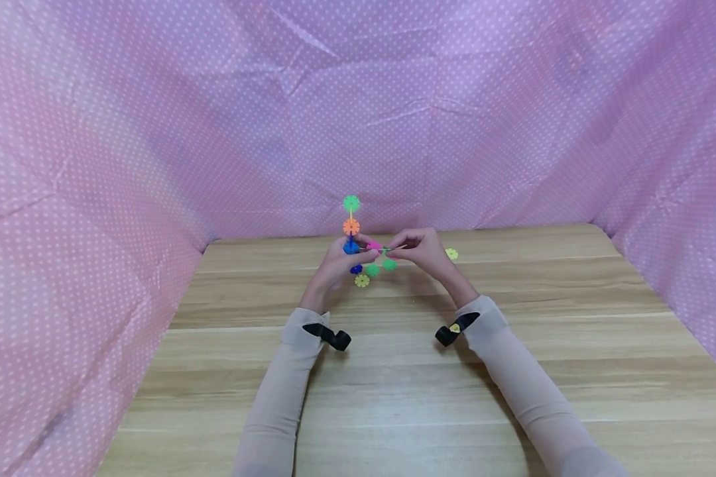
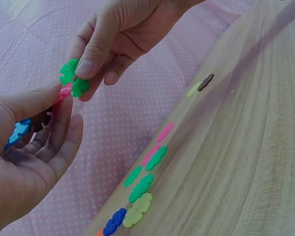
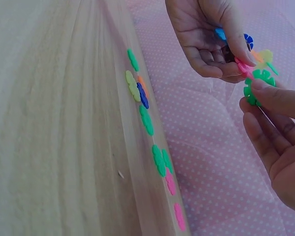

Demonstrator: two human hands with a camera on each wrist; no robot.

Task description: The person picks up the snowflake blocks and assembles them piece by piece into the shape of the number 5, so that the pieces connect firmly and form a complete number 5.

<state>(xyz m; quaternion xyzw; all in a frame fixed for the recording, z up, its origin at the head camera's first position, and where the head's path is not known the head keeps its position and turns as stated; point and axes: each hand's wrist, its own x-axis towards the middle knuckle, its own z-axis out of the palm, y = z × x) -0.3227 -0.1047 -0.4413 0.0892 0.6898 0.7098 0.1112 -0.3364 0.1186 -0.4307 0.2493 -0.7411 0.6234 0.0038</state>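
Note:
My left hand (image 1: pixel 334 260) holds a chain of notched plastic snowflake discs, pinching the pink disc (image 2: pixel 63 92) at its end between thumb and fingers. From that hand the chain rises in the head view through a blue disc (image 1: pixel 351 248) and an orange disc (image 1: pixel 351 226) to a green disc (image 1: pixel 351 203) on top. A brown disc (image 2: pixel 41 119) shows partly behind the left fingers. Between thumb and fingertips, my right hand (image 1: pixel 425 252) pinches another green disc (image 3: pixel 265 77), its edge right at the pink disc's edge. The right fingers cover part of it.
Loose discs lie along the table's far edge: several green (image 2: pixel 141 188), pink (image 3: pixel 180 216), dark blue (image 2: pixel 114 221) and yellow (image 1: pixel 362 281). Farther right lie another yellow disc (image 1: pixel 451 254) and a brown one (image 2: pixel 206 82). A pink dotted cloth (image 1: pixel 358 132) hangs behind the wooden table (image 1: pixel 394 397).

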